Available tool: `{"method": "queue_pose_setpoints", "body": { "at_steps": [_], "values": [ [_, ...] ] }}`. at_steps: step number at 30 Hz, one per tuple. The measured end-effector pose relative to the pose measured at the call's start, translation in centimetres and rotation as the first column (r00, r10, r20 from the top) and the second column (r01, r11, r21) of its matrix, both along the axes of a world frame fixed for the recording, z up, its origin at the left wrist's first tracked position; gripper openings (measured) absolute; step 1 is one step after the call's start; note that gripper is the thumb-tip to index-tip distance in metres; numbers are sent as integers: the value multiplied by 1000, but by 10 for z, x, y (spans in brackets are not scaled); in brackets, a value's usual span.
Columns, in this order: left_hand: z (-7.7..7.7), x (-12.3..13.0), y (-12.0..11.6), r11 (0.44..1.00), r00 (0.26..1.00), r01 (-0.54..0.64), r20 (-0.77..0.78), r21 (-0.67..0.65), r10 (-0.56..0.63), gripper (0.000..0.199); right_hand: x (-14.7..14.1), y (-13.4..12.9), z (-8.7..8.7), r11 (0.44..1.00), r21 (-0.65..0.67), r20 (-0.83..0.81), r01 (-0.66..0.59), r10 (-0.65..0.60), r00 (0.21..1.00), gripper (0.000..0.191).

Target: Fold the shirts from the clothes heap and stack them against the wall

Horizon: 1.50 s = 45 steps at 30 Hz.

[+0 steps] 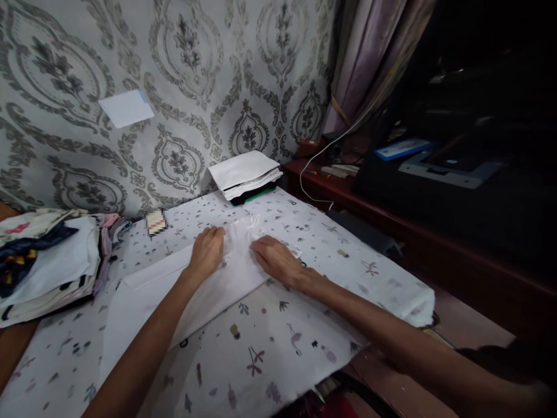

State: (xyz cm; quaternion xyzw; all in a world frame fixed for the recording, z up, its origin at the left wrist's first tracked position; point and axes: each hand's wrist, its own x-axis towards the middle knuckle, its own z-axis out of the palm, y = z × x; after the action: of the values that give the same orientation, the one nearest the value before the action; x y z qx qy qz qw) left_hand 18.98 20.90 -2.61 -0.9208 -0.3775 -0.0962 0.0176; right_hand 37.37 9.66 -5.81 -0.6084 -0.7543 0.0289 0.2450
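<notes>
A white garment with a tied drawstring, which looks like trousers (pixel 150 299), lies folded lengthwise on the printed sheet (pixel 235 360). Near its gathered waist, my left hand (pixel 208 251) rests with curled fingers on the upper edge of the cloth. My right hand (pixel 276 261) has its fingers bent together on the waist's right side, just below the white drawstring (pixel 253 223). Both hands appear to grip the fabric, though the fingertips are partly hidden. Between them the cloth is wrinkled.
Folded clothes (pixel 52 261) are piled at the left. Another stack of folded white and dark cloth (pixel 246 174) sits against the patterned wall (pixel 187 104). Close to the left pile lies a small blurred packet (pixel 156 222). A white cable (pixel 304 191) hangs by the dark red furniture (pixel 418 238).
</notes>
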Motion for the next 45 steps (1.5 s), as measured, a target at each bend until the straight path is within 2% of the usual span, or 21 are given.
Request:
{"method": "queue_pose_setpoints", "body": {
  "at_steps": [2,4,8,11,14,20,28,33,39,45],
  "values": [
    [-11,11,5,991,990,116,87,-68,-110,36,-11,24,9,1000,-20,25,-6,7,1000,28],
    [-27,13,13,979,980,167,134,-121,-150,41,-19,47,8,998,-66,23,-3,4,1000,31],
    [-56,-7,25,984,994,97,56,-152,-90,51,-19,72,-14,993,-117,55,16,-9,998,41],
    [-65,-21,29,991,999,31,-20,-128,-34,53,-12,73,-30,990,-119,76,71,-62,995,47],
    [-67,-24,27,994,999,-11,-34,-109,7,54,-10,72,-34,983,-138,84,122,-111,990,53],
    [-67,-20,21,993,997,-70,-19,-95,69,52,-14,73,-29,954,-224,73,199,-187,980,62],
    [-67,-22,20,996,998,-64,5,-63,65,51,-15,73,-30,941,-256,61,220,-212,975,66],
    [-69,-21,19,997,997,-71,6,-37,72,51,-15,74,-26,938,-264,30,224,-225,974,61],
    [-67,-19,18,993,993,-109,-41,-34,108,52,-4,97,-16,922,-297,18,247,-253,967,51],
    [-62,-18,16,992,992,-112,-61,-61,108,53,26,121,-12,899,-343,-49,271,-306,951,50]
  ]
}}
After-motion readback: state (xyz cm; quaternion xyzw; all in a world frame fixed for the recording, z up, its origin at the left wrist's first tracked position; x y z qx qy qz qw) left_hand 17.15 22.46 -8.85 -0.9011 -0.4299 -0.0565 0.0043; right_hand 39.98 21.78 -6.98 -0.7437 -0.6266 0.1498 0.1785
